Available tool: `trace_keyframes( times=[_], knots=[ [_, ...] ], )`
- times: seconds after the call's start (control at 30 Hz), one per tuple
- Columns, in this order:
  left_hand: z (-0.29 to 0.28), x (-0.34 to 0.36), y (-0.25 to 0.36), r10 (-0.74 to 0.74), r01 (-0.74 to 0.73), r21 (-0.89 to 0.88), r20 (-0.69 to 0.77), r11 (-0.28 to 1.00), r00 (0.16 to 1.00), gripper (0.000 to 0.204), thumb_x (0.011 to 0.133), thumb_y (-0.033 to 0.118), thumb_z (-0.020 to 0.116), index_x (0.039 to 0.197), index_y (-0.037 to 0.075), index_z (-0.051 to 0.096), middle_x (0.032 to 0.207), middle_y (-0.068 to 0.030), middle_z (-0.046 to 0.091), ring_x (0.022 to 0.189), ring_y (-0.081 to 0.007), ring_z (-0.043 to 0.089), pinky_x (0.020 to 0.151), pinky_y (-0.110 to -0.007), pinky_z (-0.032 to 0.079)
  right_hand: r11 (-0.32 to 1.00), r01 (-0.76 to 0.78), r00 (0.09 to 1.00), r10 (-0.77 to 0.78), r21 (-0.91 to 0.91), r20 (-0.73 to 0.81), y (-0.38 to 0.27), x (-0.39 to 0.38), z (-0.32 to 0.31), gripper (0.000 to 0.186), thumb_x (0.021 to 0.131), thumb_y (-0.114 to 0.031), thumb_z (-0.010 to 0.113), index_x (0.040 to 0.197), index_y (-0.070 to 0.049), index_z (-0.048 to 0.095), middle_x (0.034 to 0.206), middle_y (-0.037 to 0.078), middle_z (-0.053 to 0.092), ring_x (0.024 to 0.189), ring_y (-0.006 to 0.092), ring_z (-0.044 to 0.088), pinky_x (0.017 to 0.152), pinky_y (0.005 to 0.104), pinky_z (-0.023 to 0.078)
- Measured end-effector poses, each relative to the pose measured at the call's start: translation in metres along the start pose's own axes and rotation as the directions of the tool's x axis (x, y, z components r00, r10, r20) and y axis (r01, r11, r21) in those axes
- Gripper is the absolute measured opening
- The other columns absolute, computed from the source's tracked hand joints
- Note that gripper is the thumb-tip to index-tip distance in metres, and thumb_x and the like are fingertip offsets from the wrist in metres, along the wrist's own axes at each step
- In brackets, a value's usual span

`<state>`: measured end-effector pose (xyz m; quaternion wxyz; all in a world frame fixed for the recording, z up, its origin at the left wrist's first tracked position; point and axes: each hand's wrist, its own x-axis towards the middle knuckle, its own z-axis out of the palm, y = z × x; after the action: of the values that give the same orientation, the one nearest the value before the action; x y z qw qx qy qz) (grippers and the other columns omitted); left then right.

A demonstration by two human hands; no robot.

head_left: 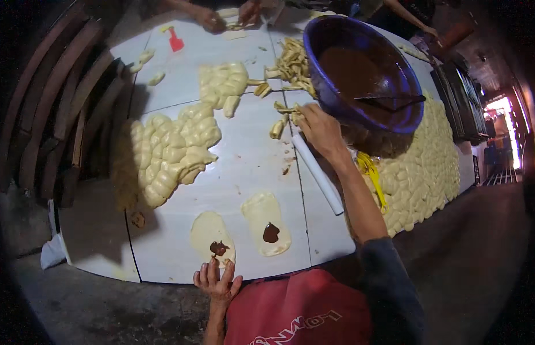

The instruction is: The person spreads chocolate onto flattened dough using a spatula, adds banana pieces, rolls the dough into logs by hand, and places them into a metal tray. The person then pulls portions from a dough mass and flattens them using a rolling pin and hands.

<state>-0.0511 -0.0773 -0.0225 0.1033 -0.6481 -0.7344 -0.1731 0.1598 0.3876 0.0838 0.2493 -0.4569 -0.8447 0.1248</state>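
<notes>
Two flat ovals of rolled dough lie near the table's front edge, each with a dark brown dollop of filling. My left hand [218,282] has its fingers apart, the tips at the near end of the left dough oval [204,227], just below its filling [219,248]. The right dough oval [260,210] lies untouched by either hand, its filling [271,233] near the lower end. Farther off, my right hand [320,131] reaches forward, fingers closed around the end of a pale yellow strip [285,107], perhaps banana. Beside that forearm rests a white rolling pin [317,174].
A purple basin [314,63] of brown filling [351,69] holds a dark utensil [388,99]. Dough pieces [170,146] cover the left; more dough [417,184] spreads right, near a yellow tool [371,178]. A strip pile [293,63] and red scraper [175,41] lie farther away. Co-workers' hands [230,18] show opposite.
</notes>
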Motion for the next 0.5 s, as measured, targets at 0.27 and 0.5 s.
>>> trace_keyframes(
  times=[0.27,0.5],
  knots=[
    [-0.002,-0.002,0.005,-0.013,0.013,-0.033,0.004,0.999,1.000,0.049,0.096,0.059,0.060,0.129,0.026,0.072,0.145,-0.0149,0.057,0.135,-0.0365,0.045,0.113,-0.057,0.027,0.874,0.233,0.942,-0.092,-0.428,0.324,0.026,0.059,0.054,0.013,0.085,-0.017,0.068,0.090,-0.006,0.075,0.094,0.015,0.068,0.089,0.0370,0.071,0.078,0.0501,0.057],
    [0.002,-0.003,0.008,-0.046,0.042,-0.049,-0.074,0.998,0.996,0.044,0.096,0.060,0.059,0.123,0.029,0.074,0.145,-0.0097,0.059,0.137,-0.0295,0.045,0.115,-0.051,0.025,0.974,-0.039,0.961,-0.024,0.223,0.274,0.009,0.045,0.001,0.044,0.091,-0.034,0.072,0.120,-0.002,0.074,0.108,0.017,0.077,0.098,0.0245,0.074,0.087,0.0367,0.056]
  ],
)
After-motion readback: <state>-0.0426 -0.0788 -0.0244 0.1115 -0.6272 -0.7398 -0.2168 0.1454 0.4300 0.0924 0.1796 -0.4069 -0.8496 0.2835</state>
